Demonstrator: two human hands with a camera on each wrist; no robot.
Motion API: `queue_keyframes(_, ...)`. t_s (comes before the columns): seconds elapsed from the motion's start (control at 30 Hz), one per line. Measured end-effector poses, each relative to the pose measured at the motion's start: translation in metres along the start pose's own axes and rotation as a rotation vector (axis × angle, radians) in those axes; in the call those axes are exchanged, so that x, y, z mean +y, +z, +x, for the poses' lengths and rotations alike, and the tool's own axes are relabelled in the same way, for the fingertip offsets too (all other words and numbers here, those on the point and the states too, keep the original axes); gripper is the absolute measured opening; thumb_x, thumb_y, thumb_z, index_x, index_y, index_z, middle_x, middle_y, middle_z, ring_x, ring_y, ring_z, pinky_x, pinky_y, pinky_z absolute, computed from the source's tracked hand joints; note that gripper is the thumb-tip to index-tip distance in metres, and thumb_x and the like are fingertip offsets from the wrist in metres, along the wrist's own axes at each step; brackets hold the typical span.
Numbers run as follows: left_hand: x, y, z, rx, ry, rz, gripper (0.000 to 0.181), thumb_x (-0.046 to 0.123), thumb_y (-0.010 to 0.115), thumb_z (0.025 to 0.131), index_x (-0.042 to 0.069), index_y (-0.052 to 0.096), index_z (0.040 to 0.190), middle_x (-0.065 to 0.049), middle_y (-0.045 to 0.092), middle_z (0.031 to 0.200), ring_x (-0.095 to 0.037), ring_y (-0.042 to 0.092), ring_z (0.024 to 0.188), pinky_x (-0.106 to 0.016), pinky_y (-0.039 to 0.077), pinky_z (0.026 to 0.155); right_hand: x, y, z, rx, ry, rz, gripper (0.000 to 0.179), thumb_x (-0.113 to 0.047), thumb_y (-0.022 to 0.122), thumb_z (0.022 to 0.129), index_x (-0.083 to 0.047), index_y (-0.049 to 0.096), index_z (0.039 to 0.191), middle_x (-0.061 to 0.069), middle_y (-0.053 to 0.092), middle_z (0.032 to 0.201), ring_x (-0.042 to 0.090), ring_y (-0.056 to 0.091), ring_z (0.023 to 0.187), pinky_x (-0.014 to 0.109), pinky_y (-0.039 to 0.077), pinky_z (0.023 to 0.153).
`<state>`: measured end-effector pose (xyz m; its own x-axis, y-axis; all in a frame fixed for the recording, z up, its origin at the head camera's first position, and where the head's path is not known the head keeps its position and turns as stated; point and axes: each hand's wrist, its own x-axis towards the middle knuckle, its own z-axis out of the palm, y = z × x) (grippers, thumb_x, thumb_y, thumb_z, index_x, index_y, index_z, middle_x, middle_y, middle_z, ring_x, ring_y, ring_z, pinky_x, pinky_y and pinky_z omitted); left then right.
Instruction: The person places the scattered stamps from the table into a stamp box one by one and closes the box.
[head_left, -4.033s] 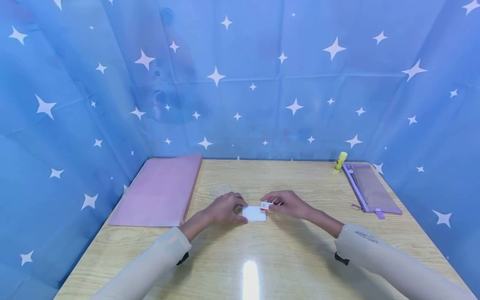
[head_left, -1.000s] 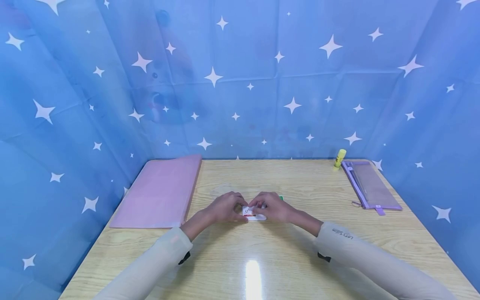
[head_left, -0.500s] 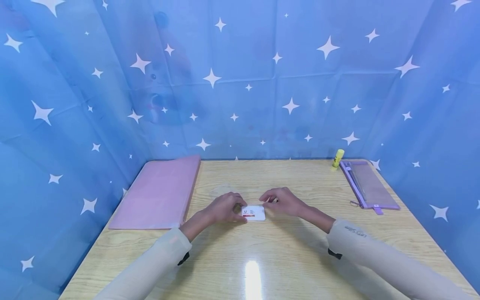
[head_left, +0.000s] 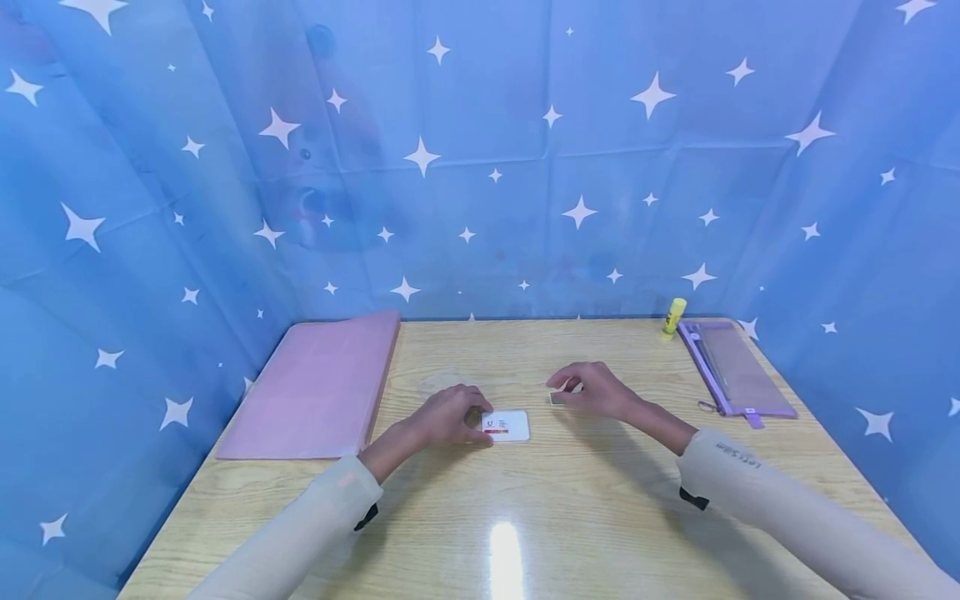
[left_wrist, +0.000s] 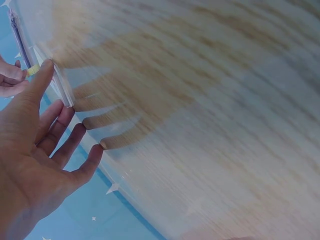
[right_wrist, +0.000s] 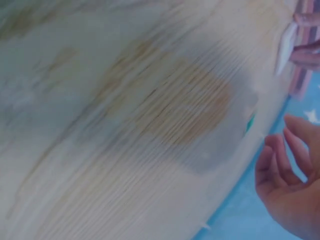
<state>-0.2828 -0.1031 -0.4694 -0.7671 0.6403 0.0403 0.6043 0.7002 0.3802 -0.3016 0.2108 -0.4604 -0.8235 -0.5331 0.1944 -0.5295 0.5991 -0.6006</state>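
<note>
My left hand [head_left: 452, 415] pinches the left end of a flat white rectangular slab [head_left: 519, 425] with rounded corners, resting on the table. In the left wrist view the slab [left_wrist: 61, 85] is seen edge-on, thumb on one side and fingertips on the other. On its left half lies a small white card [head_left: 494, 424] with a dark U-like mark and a red band. My right hand [head_left: 594, 390] is over a small dark rectangle with a pale rim [head_left: 561, 399]. In the right wrist view a green-edged piece [right_wrist: 250, 123] lies apart from the loosely curled fingers.
A pink folder [head_left: 315, 387] lies at the left of the wooden table [head_left: 420, 533]. At the right are a yellow glue stick [head_left: 674, 317] and a purple-edged mesh zip pouch [head_left: 742, 371]. A faint clear film [head_left: 442, 379] lies behind the left hand. Blue starry curtains [head_left: 480, 200] surround the table.
The right hand brought the small card onto the slab's left half and let go of it. Then it moved away to the right, over the small dark rectangle. The left hand has stayed put.
</note>
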Motion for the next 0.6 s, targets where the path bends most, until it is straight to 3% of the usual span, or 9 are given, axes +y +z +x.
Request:
queue_keyframes(0.37,-0.001,0.0,0.001,-0.005,-0.009,-0.007,0.051,0.038,0.089,0.083,0.011,0.075,0.124,-0.001,0.071,0.12,-0.016,0.063,0.102,-0.03,0.05,0.086,0.022,-0.001,-0.002,0.014,0.066,-0.015,0.019,-0.004,0.075,0.093,0.003,0.076,0.111,0.012,0.076,0.102,0.023,0.072,0.088,0.026,0.056,0.07)
queue_keyframes(0.6,-0.002,0.0,0.001,0.004,0.006,0.006,0.051,0.04,0.089,0.083,0.011,0.075,0.123,0.0,0.071,0.119,-0.016,0.064,0.104,-0.03,0.051,0.087,0.027,0.001,0.001,0.011,0.05,-0.034,0.018,-0.004,0.077,0.092,0.003,0.077,0.108,0.008,0.075,0.095,0.018,0.069,0.084,0.026,0.055,0.071)
